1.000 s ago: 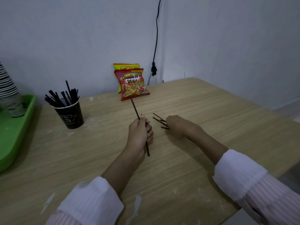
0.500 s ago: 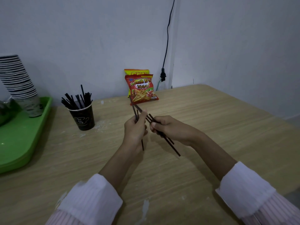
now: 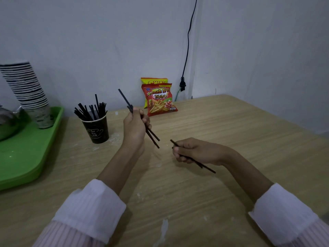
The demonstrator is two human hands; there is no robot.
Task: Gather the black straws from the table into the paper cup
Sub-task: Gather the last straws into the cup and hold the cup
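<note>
Since the previous frame, my two hands have drawn apart, each carrying its share of black straws. My left hand [image 3: 134,130] is raised above the middle of the table [image 3: 222,132], closed around a few straws [image 3: 152,136] held tilted, with their upper ends pointing toward the back-left and their lower ends projecting below my fingers. My right hand [image 3: 196,151] sits lower, near the tabletop, closed on another couple of straws [image 3: 204,165] that run diagonally through the fist toward the right edge. Near the table's back edge, left of my left hand, stands the black paper cup [image 3: 97,130], upright and already bristling with straws [image 3: 90,110]. A green tray [image 3: 26,152] occupies the left edge and bears a stack of cups [image 3: 25,84]. Two snack bags [image 3: 160,100] lean against the wall at the back edge, beside a hanging black cable [image 3: 187,41].
</note>
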